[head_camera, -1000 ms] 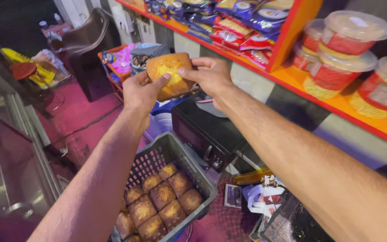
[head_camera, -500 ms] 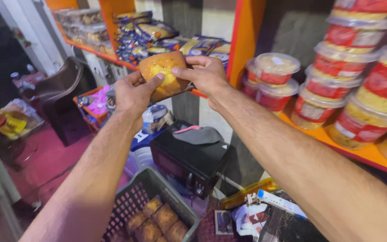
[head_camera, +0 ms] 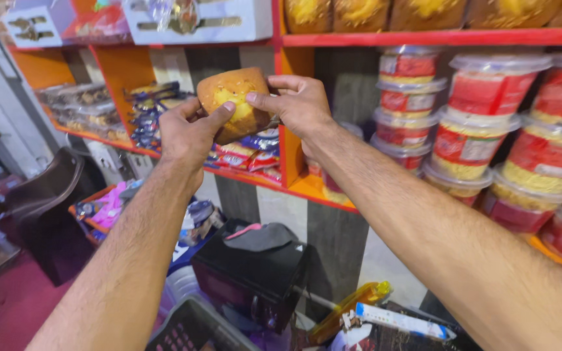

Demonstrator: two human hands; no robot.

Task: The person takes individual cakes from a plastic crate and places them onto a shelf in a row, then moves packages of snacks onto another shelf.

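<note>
Left hand (head_camera: 187, 133), right hand (head_camera: 297, 104) grip round spongy golden cake (head_camera: 234, 103).

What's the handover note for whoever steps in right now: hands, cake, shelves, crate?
Left hand: grip on the round golden cake, thumb across its front.
Right hand: grip on the same cake from the right side, fingertips on its top edge.
Cake is held up in the air at the height of the orange shelves, just below the top red shelf, where similar cakes sit in a row.
Grey plastic crate is low at the frame's bottom edge; its contents are out of view.
Done: one cake lifted up to shelf height. Left: it is not yet set down on any shelf.
</note>
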